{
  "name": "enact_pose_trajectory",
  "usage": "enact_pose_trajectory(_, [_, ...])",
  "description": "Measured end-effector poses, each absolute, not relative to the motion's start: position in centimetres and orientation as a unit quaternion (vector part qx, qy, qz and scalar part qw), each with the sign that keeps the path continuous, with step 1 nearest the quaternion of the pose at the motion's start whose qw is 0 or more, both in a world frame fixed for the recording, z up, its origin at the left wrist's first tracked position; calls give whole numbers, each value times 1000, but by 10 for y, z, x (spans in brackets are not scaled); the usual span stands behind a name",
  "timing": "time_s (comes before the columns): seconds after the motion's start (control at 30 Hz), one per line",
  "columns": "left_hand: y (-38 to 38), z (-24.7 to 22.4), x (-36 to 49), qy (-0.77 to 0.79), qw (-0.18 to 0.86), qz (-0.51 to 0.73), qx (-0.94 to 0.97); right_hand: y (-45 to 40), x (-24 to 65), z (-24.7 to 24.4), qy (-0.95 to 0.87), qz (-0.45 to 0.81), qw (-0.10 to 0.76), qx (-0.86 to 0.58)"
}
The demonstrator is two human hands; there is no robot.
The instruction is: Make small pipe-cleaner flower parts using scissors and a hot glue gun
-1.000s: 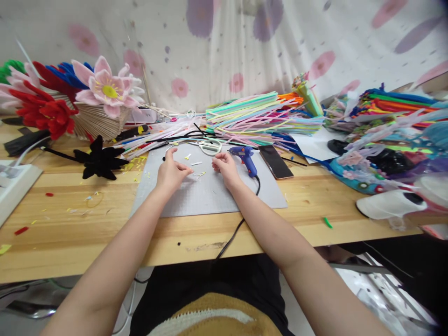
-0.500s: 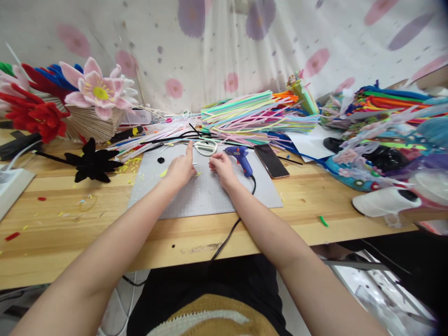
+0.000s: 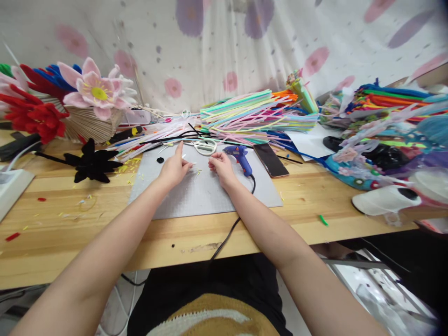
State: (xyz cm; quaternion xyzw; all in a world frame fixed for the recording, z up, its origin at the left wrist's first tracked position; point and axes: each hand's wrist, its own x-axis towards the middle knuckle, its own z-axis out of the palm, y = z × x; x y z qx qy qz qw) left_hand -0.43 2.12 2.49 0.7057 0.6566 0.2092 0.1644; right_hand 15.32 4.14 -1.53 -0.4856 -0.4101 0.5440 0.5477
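Over the grey cutting mat [image 3: 196, 203], my left hand [image 3: 174, 169] has its index finger stretched forward and its thumb held out to the right, with nothing visible gripped. My right hand [image 3: 221, 168] is closed in a pinch; whatever it holds is too small to name. Just beyond the hands lie white-handled scissors [image 3: 206, 148]. Small yellow strips [image 3: 198, 172] rest on the mat between the hands. A blue glue gun [image 3: 241, 157] lies right of my right hand, beside a dark phone [image 3: 271, 160]. A small black disc [image 3: 160, 160] is left of my left hand.
Pastel pipe cleaners [image 3: 245, 112] are heaped behind the mat. A black fuzzy flower [image 3: 91, 162] and a pink flower [image 3: 94, 91] stand out at left. At right are a white bottle-like object [image 3: 385, 201] and bundled materials. The glue gun's cord crosses the table's front edge.
My left hand has moved slightly left, away from my right hand, and its thumb now sticks out. The yellow strips between the hands show more clearly. My right hand has hardly moved.
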Motion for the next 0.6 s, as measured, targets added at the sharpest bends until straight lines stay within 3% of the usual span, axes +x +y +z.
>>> enact_pose_trajectory(0.37, [14,19,-11,644,176,185,722,31,146,-26,-698,393,447,-398])
enact_pose_trajectory(0.6, [15,11,-17,642,181,191,721,28,140,-32,-709,453,407,-356])
